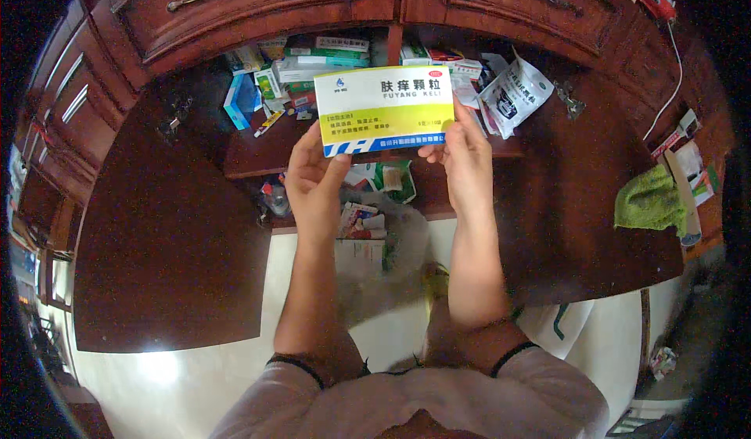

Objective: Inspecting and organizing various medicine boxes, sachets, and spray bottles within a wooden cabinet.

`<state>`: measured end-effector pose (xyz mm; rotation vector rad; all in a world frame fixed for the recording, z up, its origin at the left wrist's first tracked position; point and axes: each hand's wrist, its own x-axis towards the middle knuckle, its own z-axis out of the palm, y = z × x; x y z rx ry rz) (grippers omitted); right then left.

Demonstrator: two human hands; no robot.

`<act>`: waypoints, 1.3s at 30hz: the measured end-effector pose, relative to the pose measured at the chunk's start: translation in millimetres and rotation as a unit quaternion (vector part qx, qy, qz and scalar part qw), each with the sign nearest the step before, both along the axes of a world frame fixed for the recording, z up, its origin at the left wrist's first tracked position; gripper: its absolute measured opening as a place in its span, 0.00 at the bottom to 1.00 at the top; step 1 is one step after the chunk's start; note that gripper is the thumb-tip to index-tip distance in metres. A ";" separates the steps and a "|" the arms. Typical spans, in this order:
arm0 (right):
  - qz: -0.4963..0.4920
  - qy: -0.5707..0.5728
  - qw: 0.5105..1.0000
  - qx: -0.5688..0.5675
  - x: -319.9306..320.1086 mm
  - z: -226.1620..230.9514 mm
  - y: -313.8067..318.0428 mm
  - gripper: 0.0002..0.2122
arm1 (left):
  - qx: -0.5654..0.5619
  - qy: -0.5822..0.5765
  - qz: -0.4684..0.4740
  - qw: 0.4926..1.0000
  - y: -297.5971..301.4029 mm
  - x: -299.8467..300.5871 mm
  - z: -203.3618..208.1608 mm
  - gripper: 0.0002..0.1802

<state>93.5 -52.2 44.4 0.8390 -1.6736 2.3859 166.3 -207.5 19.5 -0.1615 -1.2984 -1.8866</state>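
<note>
Taking the box as your clock centre, with 12 toward the drawers, a blue carton (238, 104) lies out at 9 o'clock. Your left hand (311, 185) comes in from 7, thumb pressed to the lower left edge, the other fingers mostly hidden, so you can't tell how far they curl behind. The box (379, 114) is up in front of you, at 12 from your chest, printed face toward you. Its long axis runs from 9 to 3, the right end slightly higher, spanning the gap between your hands; neither is nearer. A clear bag (408, 239) sits below, at 6. Your right hand (471, 169) comes from 4, fingers bent round the right end, gripping it. Beyond lie a white pouch (528, 87) at 3 and a green towel (651, 202) near 4.
</note>
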 end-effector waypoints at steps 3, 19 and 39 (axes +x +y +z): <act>-0.019 -0.013 1.000 0.007 -1.8 -0.4 -4.5 0.20 | -0.028 0.037 -0.002 0.999 2.2 3.0 4.3 0.23; 0.251 -0.350 0.892 -0.139 -26.3 -38.9 -26.1 0.12 | -0.159 0.039 0.011 0.986 42.4 14.7 17.8 0.25; 0.318 -0.343 0.882 -0.059 -0.6 -19.5 -13.5 0.17 | -0.094 0.051 0.072 0.992 12.8 4.3 16.6 0.41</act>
